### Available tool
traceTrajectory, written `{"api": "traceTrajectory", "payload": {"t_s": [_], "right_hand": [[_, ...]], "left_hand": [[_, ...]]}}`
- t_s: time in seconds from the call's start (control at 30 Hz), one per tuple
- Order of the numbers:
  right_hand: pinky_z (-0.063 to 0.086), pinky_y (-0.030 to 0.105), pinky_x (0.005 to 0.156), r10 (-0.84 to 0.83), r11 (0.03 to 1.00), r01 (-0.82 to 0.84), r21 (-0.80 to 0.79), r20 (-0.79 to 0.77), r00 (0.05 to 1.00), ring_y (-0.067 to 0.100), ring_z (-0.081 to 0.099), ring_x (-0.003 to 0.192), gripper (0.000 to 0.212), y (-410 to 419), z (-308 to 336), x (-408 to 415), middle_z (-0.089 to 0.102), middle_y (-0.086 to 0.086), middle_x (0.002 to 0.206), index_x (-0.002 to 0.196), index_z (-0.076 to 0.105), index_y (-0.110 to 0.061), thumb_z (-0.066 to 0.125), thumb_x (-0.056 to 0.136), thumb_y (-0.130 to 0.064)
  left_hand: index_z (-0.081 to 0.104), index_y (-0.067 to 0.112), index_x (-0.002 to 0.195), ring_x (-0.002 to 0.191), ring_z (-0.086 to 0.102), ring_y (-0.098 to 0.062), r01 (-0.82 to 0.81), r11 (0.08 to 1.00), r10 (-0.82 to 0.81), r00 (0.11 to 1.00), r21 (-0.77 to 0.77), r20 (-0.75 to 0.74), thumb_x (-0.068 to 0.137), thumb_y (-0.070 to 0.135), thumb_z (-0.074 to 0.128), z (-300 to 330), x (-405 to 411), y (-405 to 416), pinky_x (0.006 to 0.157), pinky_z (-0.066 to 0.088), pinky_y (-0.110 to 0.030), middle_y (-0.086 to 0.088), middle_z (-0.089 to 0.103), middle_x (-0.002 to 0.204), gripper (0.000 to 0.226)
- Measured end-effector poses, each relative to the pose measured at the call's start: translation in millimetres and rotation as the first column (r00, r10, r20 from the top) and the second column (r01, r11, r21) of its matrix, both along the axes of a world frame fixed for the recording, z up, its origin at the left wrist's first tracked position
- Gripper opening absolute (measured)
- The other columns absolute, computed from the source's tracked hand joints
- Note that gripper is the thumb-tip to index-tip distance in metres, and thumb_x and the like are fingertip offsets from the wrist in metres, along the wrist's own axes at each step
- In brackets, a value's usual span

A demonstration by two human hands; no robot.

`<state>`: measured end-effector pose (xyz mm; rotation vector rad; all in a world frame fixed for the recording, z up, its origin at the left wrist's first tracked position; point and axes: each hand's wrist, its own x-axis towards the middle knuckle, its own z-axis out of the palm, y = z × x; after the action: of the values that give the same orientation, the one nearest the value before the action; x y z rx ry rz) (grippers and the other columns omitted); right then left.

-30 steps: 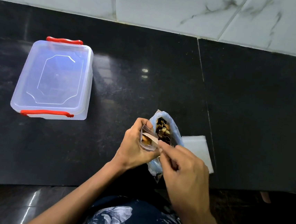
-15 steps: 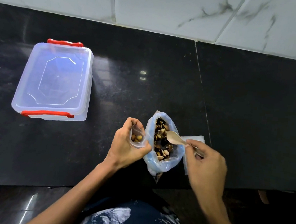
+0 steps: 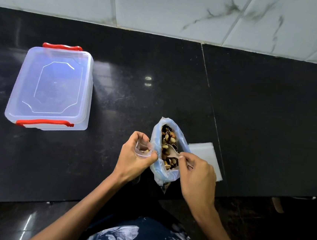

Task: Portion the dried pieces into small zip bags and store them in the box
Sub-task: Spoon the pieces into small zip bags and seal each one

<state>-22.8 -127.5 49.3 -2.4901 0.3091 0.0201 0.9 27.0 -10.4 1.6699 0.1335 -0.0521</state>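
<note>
Dried pieces [image 3: 167, 146], glossy tan-brown, now meet your right hand's [image 3: 197, 174] pinched wooden spoon [image 3: 172, 152] inside the crinkled blue bag [image 3: 156, 139], while your left hand [image 3: 134, 158] grips the clear zip bag [image 3: 142, 150].

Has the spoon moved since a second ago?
Yes. The spoon left the small bag and now dips into the big bag of pieces.

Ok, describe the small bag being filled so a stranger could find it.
On the black counter, find the big blue-tinted bag of dried pieces near the front edge. Just left of it, the left hand holds a small clear zip bag, nearly empty.
</note>
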Motion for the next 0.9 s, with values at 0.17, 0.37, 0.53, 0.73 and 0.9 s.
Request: {"api": "traceTrajectory", "payload": {"t_s": [0.17, 0.37, 0.53, 0.73, 0.9], "right_hand": [[0.049, 0.02, 0.069, -0.239, 0.839, 0.346, 0.42, -0.288, 0.928, 0.01, 0.066, 0.084, 0.01, -16, -10, 20, 0.07, -0.007, 0.081, 0.086, 0.074, -0.019, 0.064, 0.086, -0.016], [0.042, 0.009, 0.059, -0.313, 0.809, 0.383, 0.445, -0.225, 0.923, -0.001, 0.06, 0.076, 0.012, -31, -4, 4, 0.069, -0.012, 0.082, 0.093, 0.074, -0.016, 0.065, 0.086, -0.015], [0.041, 0.004, 0.051, -0.337, 0.793, 0.379, 0.477, -0.175, 0.925, -0.005, 0.059, 0.066, 0.011, -36, 8, -7, 0.07, -0.008, 0.078, 0.09, 0.074, -0.017, 0.066, 0.085, -0.014], [0.042, 0.0, 0.055, -0.193, 0.795, 0.119, 0.595, 0.063, 0.979, -0.011, 0.061, 0.066, 0.019, -15, 73, -18, 0.069, -0.022, 0.067, 0.078, 0.071, -0.029, 0.068, 0.081, -0.011], [0.03, 0.006, 0.047, 0.174, 0.969, -0.221, 0.108, 0.336, 0.926, 0.001, 0.039, 0.051, 0.019, 13, 76, -27, 0.038, -0.02, 0.052, 0.099, 0.074, -0.026, 0.061, 0.087, -0.028]], "left_hand": [[0.05, 0.016, 0.09, 0.077, 0.063, -0.018, 0.001, 1.0, -0.001, 1.0, 0.013, -0.005, 0.06, 0.037, 0.07, 2, 0, -1, 0.071, 0.056, -0.039, -0.007, 0.063, 0.086, 0.042], [0.052, 0.016, 0.093, 0.079, 0.063, -0.006, -0.06, 0.993, 0.053, 0.996, 0.101, 0.068, 0.065, 0.024, 0.074, 6, -6, 3, 0.074, 0.054, -0.023, 0.006, 0.065, 0.084, 0.037], [0.05, 0.024, 0.097, 0.073, 0.061, -0.006, -0.111, 0.982, 0.088, 0.985, 0.154, 0.146, 0.065, 0.016, 0.075, 14, -10, 9, 0.067, 0.049, -0.014, 0.009, 0.062, 0.079, 0.041], [0.046, 0.032, 0.101, 0.076, 0.06, -0.015, -0.083, 0.98, 0.038, 0.969, 0.18, 0.242, 0.063, 0.023, 0.075, 33, -10, 1, 0.065, 0.054, -0.028, 0.01, 0.058, 0.086, 0.049], [0.045, 0.029, 0.103, 0.07, 0.06, -0.007, -0.051, 0.996, 0.03, 0.965, 0.075, 0.261, 0.06, 0.018, 0.074, 46, -7, -12, 0.065, 0.049, -0.018, 0.008, 0.06, 0.083, 0.054]]}}
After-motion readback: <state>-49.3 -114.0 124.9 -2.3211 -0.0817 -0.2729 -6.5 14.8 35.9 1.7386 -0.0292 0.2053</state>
